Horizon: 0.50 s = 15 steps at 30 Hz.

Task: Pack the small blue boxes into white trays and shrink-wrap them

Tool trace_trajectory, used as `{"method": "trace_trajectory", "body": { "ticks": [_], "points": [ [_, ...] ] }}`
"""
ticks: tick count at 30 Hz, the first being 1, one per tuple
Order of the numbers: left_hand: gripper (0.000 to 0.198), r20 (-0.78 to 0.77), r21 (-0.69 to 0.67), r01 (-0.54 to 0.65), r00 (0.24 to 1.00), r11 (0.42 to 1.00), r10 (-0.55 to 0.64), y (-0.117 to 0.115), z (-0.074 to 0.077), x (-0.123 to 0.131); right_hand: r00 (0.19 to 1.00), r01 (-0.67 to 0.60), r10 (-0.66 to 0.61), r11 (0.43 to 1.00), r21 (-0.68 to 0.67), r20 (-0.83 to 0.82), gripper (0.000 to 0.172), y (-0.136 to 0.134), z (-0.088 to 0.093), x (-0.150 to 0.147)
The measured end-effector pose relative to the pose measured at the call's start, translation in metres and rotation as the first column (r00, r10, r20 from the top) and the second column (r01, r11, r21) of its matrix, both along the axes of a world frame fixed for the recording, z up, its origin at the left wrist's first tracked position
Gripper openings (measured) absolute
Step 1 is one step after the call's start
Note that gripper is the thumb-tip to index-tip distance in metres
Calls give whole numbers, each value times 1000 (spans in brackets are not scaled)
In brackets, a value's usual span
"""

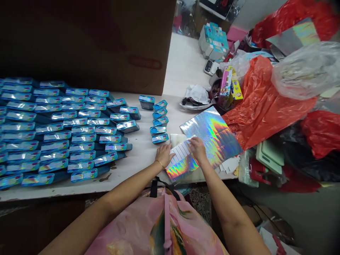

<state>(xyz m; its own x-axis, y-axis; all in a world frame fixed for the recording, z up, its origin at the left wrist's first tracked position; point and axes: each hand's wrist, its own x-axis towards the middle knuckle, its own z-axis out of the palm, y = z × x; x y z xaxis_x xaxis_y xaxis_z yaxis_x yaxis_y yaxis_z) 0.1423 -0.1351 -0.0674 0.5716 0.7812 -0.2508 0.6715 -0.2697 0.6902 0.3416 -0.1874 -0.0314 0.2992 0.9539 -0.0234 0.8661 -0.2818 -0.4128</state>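
A shiny holographic sticker sheet (176,169) with a row of pale strips lies at the table's front edge, slightly tilted. My left hand (163,156) is at its left edge, thumb over the sheet and fingers curled beside it. My right hand (198,149) pinches at the sheet's upper right edge; whether a single strip is between the fingertips is too small to tell. Under and behind it lies a larger holographic sheet (219,136). Just beyond my left hand stands a short column of small blue boxes (160,138), with one more blue box (146,102) beside it.
Many blue boxes (82,147) stand in rows on the left of the white table (183,67). A large brown carton (106,46) rises behind them. On the right are red plastic bags (268,106), a clear bag (310,71), small colourful boxes (230,85) and a pale green device (269,157).
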Motion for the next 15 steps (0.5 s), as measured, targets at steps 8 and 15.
{"method": "trace_trajectory", "body": {
  "ticks": [8, 15],
  "points": [
    [5, -69, -77, -84, 995, 994, 78, 16, -22, 42, 928, -215, 279, 942, -258, 246, 30, 13, -9, 2],
    [6, -41, -120, -92, 995, 988, 88, 15, -21, 39, 846, -436, 478, 875, -211, 235, 33, -6, -16, 18]
  ]
}}
